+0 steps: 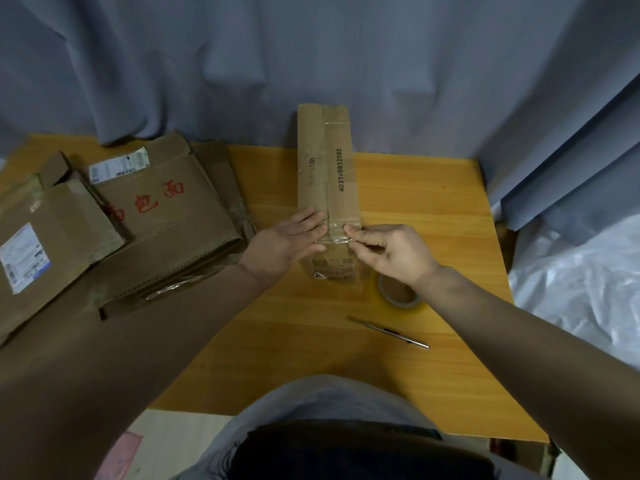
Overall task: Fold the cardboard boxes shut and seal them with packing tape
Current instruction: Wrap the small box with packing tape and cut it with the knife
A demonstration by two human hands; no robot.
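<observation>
A long narrow cardboard box (337, 161) lies lengthwise in the middle of the wooden table (433, 216), its top flaps folded shut and a strip of clear tape running along the centre seam. My left hand (291, 239) lies flat with straight fingers on the near left part of the box top. My right hand (388, 249) pinches the near end of the clear tape strip (337, 237) at the box's near edge. A roll of packing tape (398, 294) sits on the table just below my right wrist, partly hidden by it.
A slim metal utility knife (389, 332) lies on the table near the tape roll. Several flattened cardboard boxes (162, 216) are stacked on the left. A grey curtain (311, 64) hangs behind, and white plastic sheeting (588, 282) is at the right.
</observation>
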